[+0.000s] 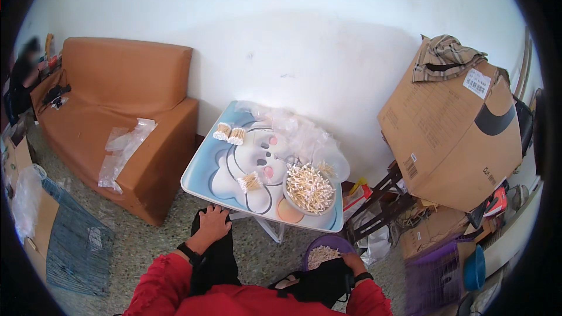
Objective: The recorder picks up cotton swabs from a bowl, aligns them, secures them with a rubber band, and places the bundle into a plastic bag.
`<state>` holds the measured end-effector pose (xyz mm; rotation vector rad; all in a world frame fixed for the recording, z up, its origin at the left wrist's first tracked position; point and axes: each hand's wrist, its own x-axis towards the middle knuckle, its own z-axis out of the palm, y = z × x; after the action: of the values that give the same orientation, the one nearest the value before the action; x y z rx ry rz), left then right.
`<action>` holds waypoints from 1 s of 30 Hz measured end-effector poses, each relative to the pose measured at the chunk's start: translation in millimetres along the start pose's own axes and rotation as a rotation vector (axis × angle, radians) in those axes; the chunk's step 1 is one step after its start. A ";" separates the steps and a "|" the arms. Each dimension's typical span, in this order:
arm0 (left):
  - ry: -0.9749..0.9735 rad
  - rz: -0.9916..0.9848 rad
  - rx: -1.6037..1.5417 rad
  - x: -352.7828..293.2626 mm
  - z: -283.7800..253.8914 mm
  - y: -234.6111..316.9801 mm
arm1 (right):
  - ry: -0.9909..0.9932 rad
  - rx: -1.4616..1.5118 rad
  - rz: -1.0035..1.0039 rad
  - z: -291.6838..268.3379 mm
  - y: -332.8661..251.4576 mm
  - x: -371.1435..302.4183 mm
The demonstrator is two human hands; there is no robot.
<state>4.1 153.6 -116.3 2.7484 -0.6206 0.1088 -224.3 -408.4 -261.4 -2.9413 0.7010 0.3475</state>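
Observation:
My left hand (213, 224) lies on my left knee, fingers spread and holding nothing. My right hand (354, 262) rests by my right knee, next to a purple basin (305, 257) of small pale pieces; its fingers show only in part and seem laid flat. Before me stands a small folding table (199, 178) with a cartoon top. A round bowl heaped with loose cotton swabs (309, 189) sits at its right. One bundle of cotton swabs (250, 182) lies near the middle, and two bundles (229, 133) lie together at the far left. Clear plastic bags (304, 137) cover the far right side.
A brown sofa (117, 93) with plastic wrappers (126, 152) stands left; a person (23, 79) is beyond it. At right, a large cardboard box (451, 134) carries a checked cloth (448, 58). A purple crate (433, 275), blue bowl (474, 268) and blue wire cage (76, 240) flank me.

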 end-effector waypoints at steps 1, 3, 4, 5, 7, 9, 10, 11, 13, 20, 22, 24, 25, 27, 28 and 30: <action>-0.019 -0.002 0.004 2.8 1.9 0.5 | 0.037 -0.024 -0.050 7.9 9.4 2.5; -0.009 -0.028 0.015 -1.9 3.5 -1.0 | -0.040 0.007 -0.038 0.0 -2.2 6.1; -0.003 -0.045 0.025 -5.3 4.4 -1.5 | -0.118 0.041 -0.017 -6.3 -10.7 5.5; -0.005 -0.059 0.024 -9.1 5.4 -1.6 | -0.124 0.034 -0.028 -19.6 -23.4 0.8; 0.036 -0.073 -0.001 -15.4 7.4 -3.1 | -0.234 0.000 0.059 -49.4 -53.4 -14.3; 0.037 -0.070 -0.001 -7.8 13.9 -2.9 | -0.216 0.037 0.068 -43.7 -45.9 -16.0; 0.036 -0.075 0.002 -5.4 16.9 -3.0 | -0.203 0.075 0.069 -39.5 -43.2 -16.4; 0.021 -0.072 0.003 -3.4 17.7 -2.2 | -0.216 0.077 0.077 -37.3 -42.9 -15.9; 0.047 -0.061 0.007 2.0 19.0 -2.5 | -0.092 0.048 0.066 -30.8 -42.8 -11.1; 0.102 -0.070 0.071 0.1 16.2 -12.7 | -0.096 -0.026 0.087 -128.0 -133.1 -46.5; 0.139 -0.032 0.050 12.0 16.1 -2.7 | -0.027 -0.043 0.123 -111.4 -120.6 -40.7; 0.096 -0.033 0.078 20.3 18.5 -2.2 | -0.053 -0.043 0.116 -114.2 -122.5 -29.7; 0.105 -0.056 0.083 15.5 18.5 -7.5 | -0.076 -0.032 0.111 -120.5 -133.1 -27.4; 0.082 -0.051 0.112 16.0 17.9 -6.1 | -0.069 0.005 0.052 -131.8 -144.9 -25.5; 0.091 -0.050 0.119 19.8 18.5 -5.1 | -0.083 0.021 0.057 -130.9 -145.5 -26.0; 0.079 -0.057 0.124 17.1 16.9 -7.9 | -0.176 0.051 -0.015 -133.1 -152.7 -25.0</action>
<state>23.0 147.9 -132.2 2.8617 -0.5308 0.2486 -150.2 -281.3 -119.9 -2.8224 0.6532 0.5706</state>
